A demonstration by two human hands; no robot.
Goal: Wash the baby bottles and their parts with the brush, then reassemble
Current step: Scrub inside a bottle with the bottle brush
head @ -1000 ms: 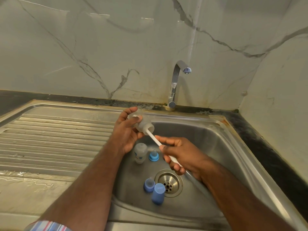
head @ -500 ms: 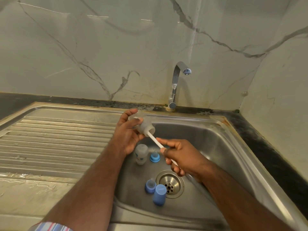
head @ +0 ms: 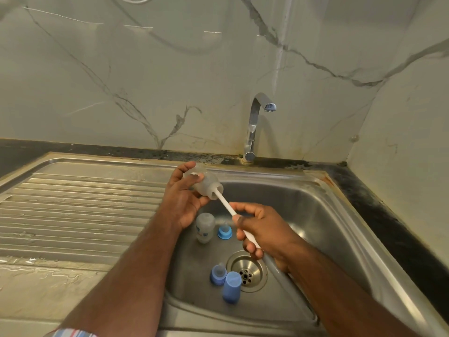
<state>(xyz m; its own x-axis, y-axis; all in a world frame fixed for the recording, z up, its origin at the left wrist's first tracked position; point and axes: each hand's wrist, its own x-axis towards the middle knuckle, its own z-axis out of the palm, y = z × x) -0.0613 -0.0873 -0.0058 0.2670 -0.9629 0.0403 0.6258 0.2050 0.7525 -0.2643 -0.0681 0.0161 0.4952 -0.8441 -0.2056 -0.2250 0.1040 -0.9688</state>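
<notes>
Mid-frame, over the sink's (head: 315,181) back-left rim, the left hand (head: 181,203) grips a clear bottle (head: 206,183); the right hand (head: 262,229) clasps the brush handle (head: 227,205) entering its mouth; the basin's right half lies open.

No legible txt; bottle (head: 204,227) in sink has unreadable blue print.
</notes>
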